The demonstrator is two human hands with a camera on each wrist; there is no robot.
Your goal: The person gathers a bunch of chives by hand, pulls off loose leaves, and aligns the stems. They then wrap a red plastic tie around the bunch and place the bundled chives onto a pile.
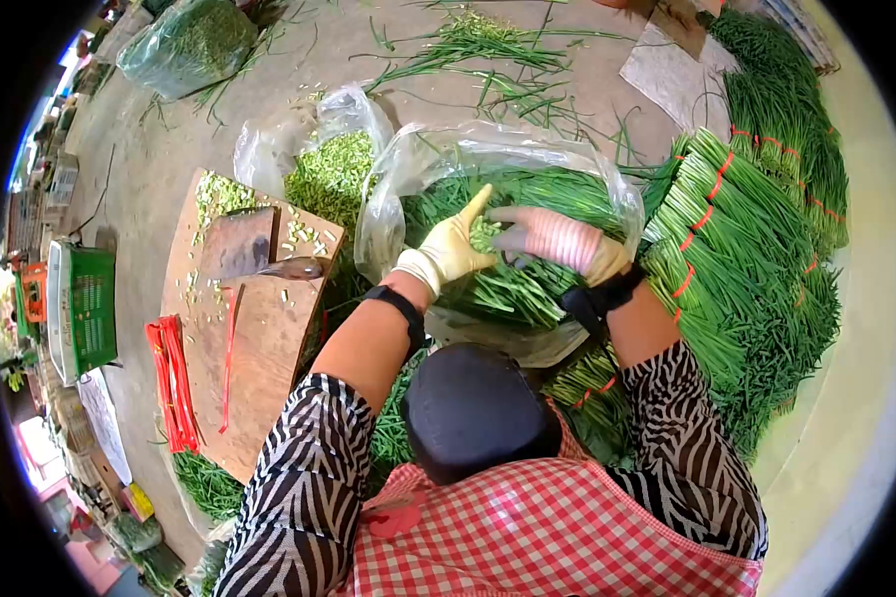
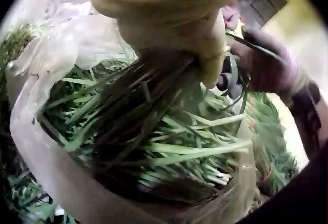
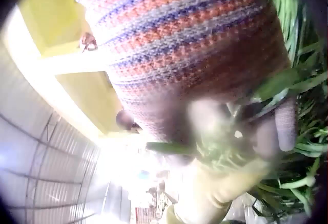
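Observation:
My left hand (image 1: 446,249), in a pale yellow glove, grips a bunch of garlic chives (image 2: 148,96). Pale stem ends (image 1: 484,235) show between my two hands in the head view, while the leaves hang under the left palm in the left wrist view. Close beside it, my right hand (image 1: 558,241) wears a striped knit glove with grey fingers; it pinches a few loose chive blades (image 2: 259,47) at that bunch. Both hands are over a clear plastic bag (image 1: 383,194), where more chives (image 1: 518,298) lie loose.
Left of the bag, a wooden board (image 1: 254,368) holds a cleaver (image 1: 239,244), chopped stem bits and red ties (image 1: 172,383). Behind it stands a bag of trimmings (image 1: 334,164). Chive bundles with red ties (image 1: 727,229) are piled at right. A green crate (image 1: 92,308) stands far left.

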